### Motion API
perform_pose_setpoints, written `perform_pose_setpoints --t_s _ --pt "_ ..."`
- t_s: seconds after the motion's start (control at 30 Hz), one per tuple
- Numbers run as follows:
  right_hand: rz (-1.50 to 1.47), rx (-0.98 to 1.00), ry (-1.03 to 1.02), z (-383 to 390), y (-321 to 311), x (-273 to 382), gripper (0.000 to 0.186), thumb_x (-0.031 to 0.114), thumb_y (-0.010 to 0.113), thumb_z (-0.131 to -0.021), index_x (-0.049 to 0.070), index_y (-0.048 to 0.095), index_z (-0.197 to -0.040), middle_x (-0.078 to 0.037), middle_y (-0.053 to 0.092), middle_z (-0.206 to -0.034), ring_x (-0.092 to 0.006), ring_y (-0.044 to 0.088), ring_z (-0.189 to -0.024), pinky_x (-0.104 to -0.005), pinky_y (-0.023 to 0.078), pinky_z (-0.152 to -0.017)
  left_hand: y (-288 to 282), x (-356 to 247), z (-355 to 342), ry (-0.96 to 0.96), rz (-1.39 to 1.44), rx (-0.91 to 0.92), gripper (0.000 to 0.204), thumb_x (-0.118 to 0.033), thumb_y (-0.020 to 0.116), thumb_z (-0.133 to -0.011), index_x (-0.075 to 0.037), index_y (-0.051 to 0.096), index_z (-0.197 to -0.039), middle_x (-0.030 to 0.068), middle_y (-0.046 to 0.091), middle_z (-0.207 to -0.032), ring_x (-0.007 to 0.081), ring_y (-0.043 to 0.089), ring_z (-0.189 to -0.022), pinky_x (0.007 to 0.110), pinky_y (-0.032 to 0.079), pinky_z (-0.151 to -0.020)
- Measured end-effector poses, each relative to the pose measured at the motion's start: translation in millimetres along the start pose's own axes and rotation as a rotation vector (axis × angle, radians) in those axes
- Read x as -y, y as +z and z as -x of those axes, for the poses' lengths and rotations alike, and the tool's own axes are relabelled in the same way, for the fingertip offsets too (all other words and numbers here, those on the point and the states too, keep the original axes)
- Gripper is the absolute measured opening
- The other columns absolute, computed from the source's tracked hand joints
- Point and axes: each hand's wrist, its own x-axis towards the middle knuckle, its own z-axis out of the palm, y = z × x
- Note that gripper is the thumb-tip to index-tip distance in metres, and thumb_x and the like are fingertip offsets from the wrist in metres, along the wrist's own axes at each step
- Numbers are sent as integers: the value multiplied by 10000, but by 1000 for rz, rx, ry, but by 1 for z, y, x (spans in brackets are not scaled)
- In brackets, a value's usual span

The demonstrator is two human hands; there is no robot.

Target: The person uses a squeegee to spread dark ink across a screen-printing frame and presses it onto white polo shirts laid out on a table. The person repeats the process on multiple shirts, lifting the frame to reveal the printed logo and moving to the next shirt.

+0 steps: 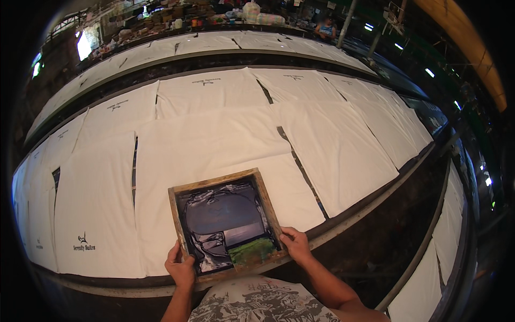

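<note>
A wooden-framed printing screen [264, 196] rests at the near edge of a long table, over a white cloth [209, 139]. Dark purplish mesh [222, 212] fills it, with shiny wrinkled film round the border and a green patch [252, 252] at its lower right. My left hand [181, 264] grips the frame's lower left side, thumb toward me. On the opposite side, my right hand [295, 242] pinches the right rail near its lower corner. To the left lies another white cloth [96, 204] bearing a small dark print [83, 241].
More white cloths [332, 150] lie in rows, with dark gaps between them. Behind runs a second cloth-covered table [209, 43]; another table [429, 273] stands at the right. A person [324, 29] is far back, near a post [347, 24] and heaped goods [257, 16].
</note>
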Motion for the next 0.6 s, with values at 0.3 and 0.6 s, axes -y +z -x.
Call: perform_pose_setpoints --t_s 0.3,0.6 --pt "222 -69 -14 -11 1 -11 291 107 821 -1049 -28 829 -1308 -33 829 -1125 -119 722 -1047 -322 592 -970 -7 -6 0 38 -249 -14 720 24 819 -821 105 690 -1525 209 740 -1439 301 713 -1379 426 531 -1243" --pt "96 -70 -16 -1 0 -5 325 82 719 -1123 -79 782 -1399 -57 804 -1210 -139 710 -1093 -319 560 -1017 -6 3 5 107 -173 -38 705 81 841 -806 22 748 -1502 195 735 -1415 300 741 -1338 412 573 -1208"
